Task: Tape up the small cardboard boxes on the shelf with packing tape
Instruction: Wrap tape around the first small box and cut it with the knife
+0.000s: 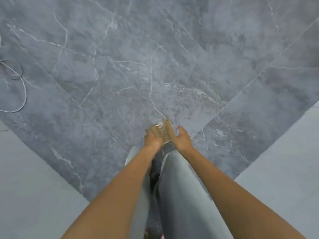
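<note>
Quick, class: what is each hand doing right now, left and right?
Left hand: grips the small cardboard box from its left side.
Right hand: open, beside the box's right edge; contact unclear.

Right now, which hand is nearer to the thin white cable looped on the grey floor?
Left. The left hand lies far right of the cable; the right hand lies farther still, beyond the taped cardboard box.

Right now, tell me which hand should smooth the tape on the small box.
Probably the right hand: it is open beside the small box, while the left hand grips the box.
</note>
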`<state>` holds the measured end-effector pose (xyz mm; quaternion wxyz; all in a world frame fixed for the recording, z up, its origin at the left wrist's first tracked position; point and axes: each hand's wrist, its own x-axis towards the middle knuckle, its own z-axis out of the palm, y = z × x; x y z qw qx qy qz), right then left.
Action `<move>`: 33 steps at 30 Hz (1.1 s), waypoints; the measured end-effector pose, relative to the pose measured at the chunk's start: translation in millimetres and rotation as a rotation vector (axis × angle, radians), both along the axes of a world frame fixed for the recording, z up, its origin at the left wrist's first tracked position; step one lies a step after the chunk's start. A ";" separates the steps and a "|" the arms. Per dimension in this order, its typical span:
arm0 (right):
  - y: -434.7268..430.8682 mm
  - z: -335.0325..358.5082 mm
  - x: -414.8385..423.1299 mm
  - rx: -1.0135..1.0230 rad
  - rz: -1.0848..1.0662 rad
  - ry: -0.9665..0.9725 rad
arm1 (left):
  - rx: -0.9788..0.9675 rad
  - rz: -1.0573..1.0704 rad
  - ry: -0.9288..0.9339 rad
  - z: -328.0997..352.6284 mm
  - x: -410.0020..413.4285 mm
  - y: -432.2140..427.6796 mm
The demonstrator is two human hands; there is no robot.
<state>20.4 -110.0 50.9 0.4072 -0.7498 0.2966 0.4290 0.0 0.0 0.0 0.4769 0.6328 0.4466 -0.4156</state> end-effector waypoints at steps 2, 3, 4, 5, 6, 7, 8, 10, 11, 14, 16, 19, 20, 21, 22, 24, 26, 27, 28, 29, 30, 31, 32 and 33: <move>2.3 -17.4 1.1 0.044 -0.019 0.038 | -0.031 0.095 0.003 -26.4 -0.4 -1.5; 3.8 -24.8 0.5 0.073 -0.024 0.056 | -0.041 0.146 0.009 -38.2 -1.4 -3.5; 5.2 -28.4 -0.2 0.095 -0.039 0.053 | -0.051 0.204 0.018 -37.9 1.4 -6.1; 6.2 -31.0 -0.9 0.100 -0.061 0.030 | -0.052 0.245 -0.006 -34.3 4.7 -10.0; 6.8 -30.9 -1.3 0.080 -0.090 -0.004 | -0.044 0.262 -0.041 -25.3 7.9 -12.3; 6.0 -29.5 -1.3 0.064 -0.131 -0.035 | -0.040 0.269 -0.097 -15.7 13.6 -14.0; 6.7 -22.3 0.2 0.040 -0.146 -0.075 | -0.022 0.251 -0.141 -3.8 21.0 -13.3; 5.5 -2.4 9.1 0.016 -0.208 -0.128 | -0.004 0.186 -0.217 25.4 41.8 -7.7; 4.3 12.3 16.7 0.024 -0.256 -0.157 | -0.001 0.154 -0.257 44.2 56.0 -5.1; 1.7 75.9 55.7 0.067 -0.361 -0.296 | -0.053 0.135 -0.387 123.9 104.5 -0.8; 2.7 128.0 90.3 0.071 -0.399 -0.406 | -0.091 0.177 -0.484 188.7 139.7 -0.6; 7.3 225.9 145.6 0.083 -0.440 -0.582 | -0.138 0.216 -0.633 299.8 190.9 0.2; 8.9 264.1 162.7 0.088 -0.450 -0.640 | -0.159 0.229 -0.675 339.8 206.4 1.2; 10.2 304.1 178.3 0.095 -0.458 -0.700 | -0.179 0.238 -0.723 379.8 220.7 2.7; 12.0 345.5 191.8 0.107 -0.472 -0.755 | -0.194 0.238 -0.771 420.9 233.4 4.8; 16.7 426.7 209.9 0.147 -0.523 -0.830 | -0.212 0.218 -0.870 500.7 252.1 11.1; 22.5 504.2 217.2 0.191 -0.585 -0.871 | -0.210 0.187 -0.961 574.6 261.3 20.2; 26.5 540.9 218.2 0.207 -0.610 -0.887 | -0.204 0.164 -0.996 608.9 263.1 25.2; 30.6 576.1 216.8 0.215 -0.633 -0.892 | -0.200 0.140 -1.022 642.4 262.5 30.0; 33.7 606.0 213.6 0.215 -0.661 -0.895 | -0.194 0.116 -1.036 671.9 260.2 34.2; 36.4 632.8 208.9 0.210 -0.694 -0.896 | -0.189 0.095 -1.047 697.9 255.9 37.8; 38.5 656.5 203.5 0.201 -0.723 -0.899 | -0.190 0.084 -1.056 720.6 250.0 40.7; 40.2 677.6 198.6 0.194 -0.745 -0.901 | -0.200 0.080 -1.067 741.2 243.5 42.9; 41.4 695.5 193.9 0.189 -0.765 -0.902 | -0.211 0.072 -1.079 758.9 237.1 44.3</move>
